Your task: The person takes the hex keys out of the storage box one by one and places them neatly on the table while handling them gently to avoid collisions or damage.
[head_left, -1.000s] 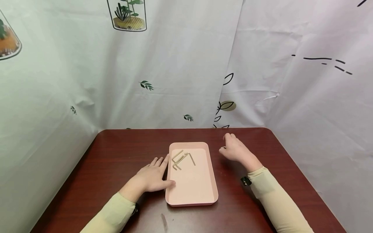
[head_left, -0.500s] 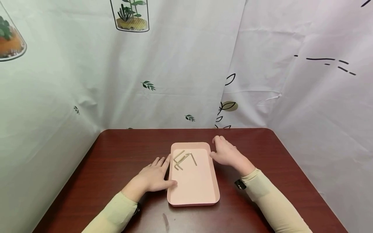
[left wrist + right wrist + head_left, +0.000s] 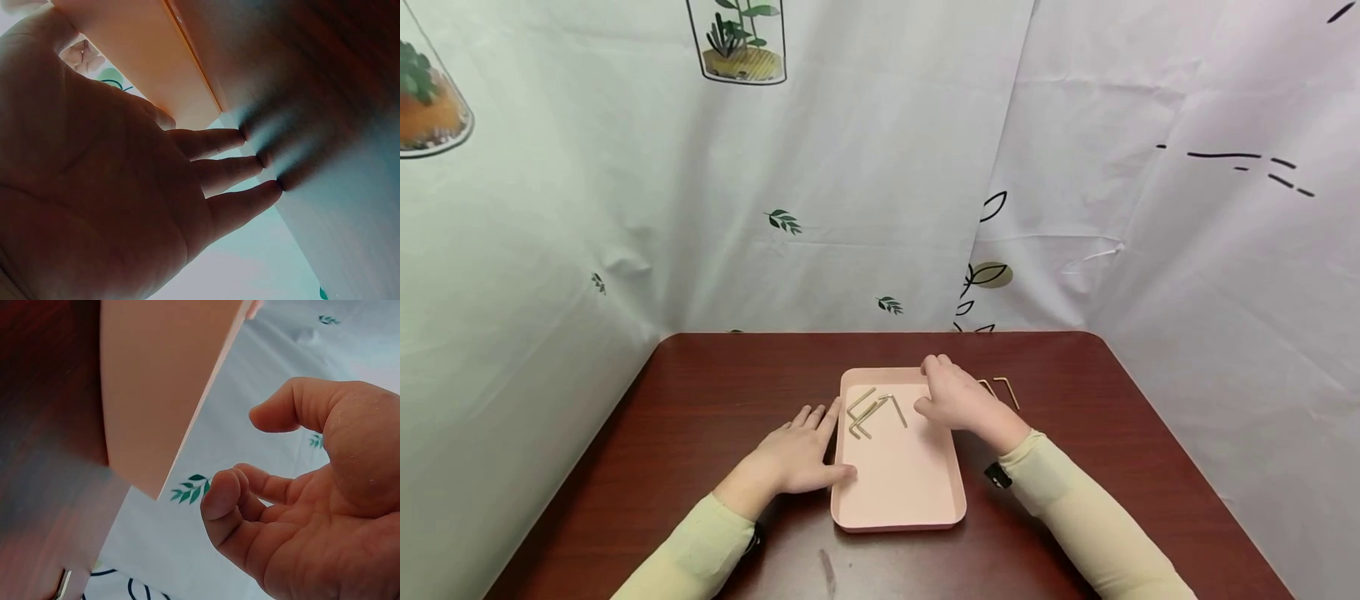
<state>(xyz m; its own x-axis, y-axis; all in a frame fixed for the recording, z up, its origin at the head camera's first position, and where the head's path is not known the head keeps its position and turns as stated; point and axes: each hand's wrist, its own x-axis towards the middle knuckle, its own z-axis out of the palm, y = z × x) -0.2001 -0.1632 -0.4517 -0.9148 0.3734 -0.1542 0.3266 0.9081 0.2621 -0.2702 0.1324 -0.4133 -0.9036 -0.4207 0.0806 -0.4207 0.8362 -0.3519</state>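
A pink rectangular tray lies on the table with several gold L-shaped hex keys inside, toward its far left. My left hand rests along the tray's left side, fingers straight and thumb over the rim. In the left wrist view the fingertips of that left hand reach down to the tabletop beside the tray wall. Over the tray's far right rim is my right hand. The right wrist view shows the fingers of this right hand loosely bent, with nothing between thumb and fingers.
Two more hex keys lie on the dark red-brown table to the right of the tray, one partly covered by the right hand. A white patterned curtain hangs behind the table and at both sides.
My right hand has moved left from the tabletop to over the tray's right rim, uncovering hex keys on the table. The left hand and the keys in the tray keep their places.
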